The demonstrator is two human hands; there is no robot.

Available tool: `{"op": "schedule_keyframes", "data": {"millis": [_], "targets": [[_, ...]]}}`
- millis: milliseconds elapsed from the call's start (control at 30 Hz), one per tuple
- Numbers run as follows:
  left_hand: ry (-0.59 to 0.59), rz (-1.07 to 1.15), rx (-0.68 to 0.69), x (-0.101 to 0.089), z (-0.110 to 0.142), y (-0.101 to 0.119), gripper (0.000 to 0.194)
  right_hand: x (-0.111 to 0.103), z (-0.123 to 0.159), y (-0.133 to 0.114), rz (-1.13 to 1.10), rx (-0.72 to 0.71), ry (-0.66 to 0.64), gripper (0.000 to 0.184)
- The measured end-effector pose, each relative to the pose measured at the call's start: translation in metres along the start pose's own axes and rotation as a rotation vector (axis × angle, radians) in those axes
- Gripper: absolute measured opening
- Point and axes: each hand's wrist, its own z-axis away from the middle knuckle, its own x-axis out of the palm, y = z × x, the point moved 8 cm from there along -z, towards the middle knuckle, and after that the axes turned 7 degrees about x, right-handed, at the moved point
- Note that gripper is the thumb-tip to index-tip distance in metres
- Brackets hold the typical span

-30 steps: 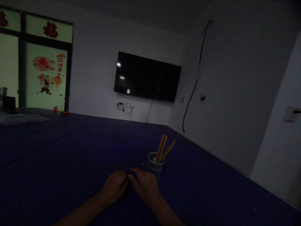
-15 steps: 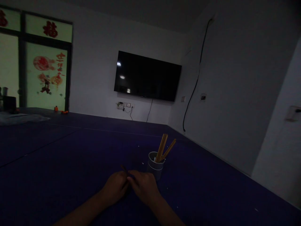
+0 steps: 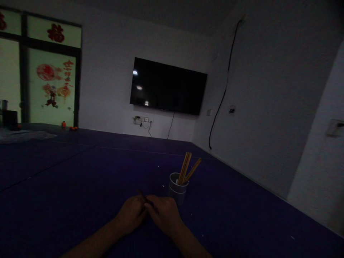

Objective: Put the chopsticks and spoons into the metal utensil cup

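One thin dark stick (image 3: 143,196), left hand (image 3: 132,214) and right hand (image 3: 167,215) meeting at it
Right fingers pinching it; left ones curled, too dark to tell their grip. Grey round cup (image 3: 176,193) of tan wooden sticks (image 3: 185,168) sits just beyond on the dark purple surface (image 3: 236,215).

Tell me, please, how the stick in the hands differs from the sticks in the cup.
The held stick looks dark; the cup sticks look yellowish brown. The held stick is gripped by the left hand and right hand; the cup sticks stand, leaning, in the cup. Both are thin.
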Motion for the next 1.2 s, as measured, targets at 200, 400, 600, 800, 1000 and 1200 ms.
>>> {"op": "schedule_keyframes", "data": {"millis": [200, 400, 600, 800, 1000, 1200], "targets": [[0.053, -0.005, 0.08, -0.004, 0.001, 0.009, 0.03, -0.007, 0.002, -0.005, -0.059, -0.01, 0.091, 0.038], [0.131, -0.089, 0.163, -0.011, 0.002, 0.017, 0.029, -0.012, 0.008, -0.015, -0.142, -0.098, 0.191, 0.038], [0.139, -0.165, 0.159, -0.012, 0.001, 0.017, 0.031, -0.024, 0.012, -0.017, -0.116, -0.096, 0.33, 0.034], [0.274, -0.325, 0.063, -0.029, 0.002, 0.013, 0.033, -0.046, 0.01, -0.006, -0.204, -0.004, 0.485, 0.032], [0.352, -0.308, -0.037, -0.042, 0.003, 0.007, 0.033, -0.056, 0.014, 0.016, -0.314, 0.124, 0.607, 0.035], [0.339, -0.274, -0.055, -0.036, 0.001, 0.0, 0.033, -0.089, 0.031, 0.049, -0.136, 0.302, 0.835, 0.049]]}}
